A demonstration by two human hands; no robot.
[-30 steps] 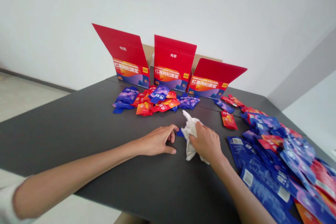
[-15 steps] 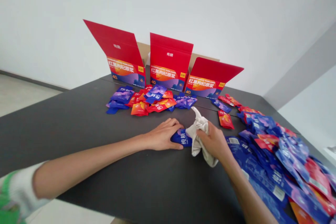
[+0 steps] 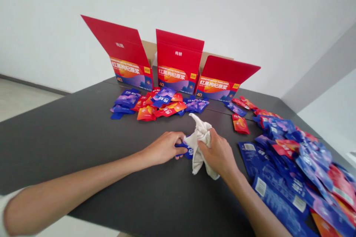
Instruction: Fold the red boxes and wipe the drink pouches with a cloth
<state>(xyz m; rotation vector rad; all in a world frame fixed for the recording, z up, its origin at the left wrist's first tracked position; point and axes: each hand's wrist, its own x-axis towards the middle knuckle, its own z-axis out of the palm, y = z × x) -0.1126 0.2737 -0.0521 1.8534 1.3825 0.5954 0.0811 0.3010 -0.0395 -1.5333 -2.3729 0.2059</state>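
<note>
My left hand (image 3: 168, 149) pinches the left end of a blue pouch (image 3: 189, 152), low over the middle of the dark table. A crumpled off-white cloth (image 3: 200, 144) is bunched in my right hand (image 3: 218, 152), whose fingers are closed round it. The cloth covers the pouch's right part, so that end is hidden. Beyond my hands lies a small heap of blue and red pouches (image 3: 167, 109). A lone red pouch (image 3: 240, 124) rests to the right of the cloth.
Three red boxes with raised lids, a left one (image 3: 130, 72), a middle one (image 3: 176, 77) and a right one (image 3: 217, 89), stand along the back. A large pile of blue and red pouches (image 3: 294, 170) spreads over the table's right side. Behind is a white wall (image 3: 222, 3).
Both hands have shifted slightly left. The left fingers now grip the blue pouch's end instead of lying over it, and the cloth has moved left across the pouch.
</note>
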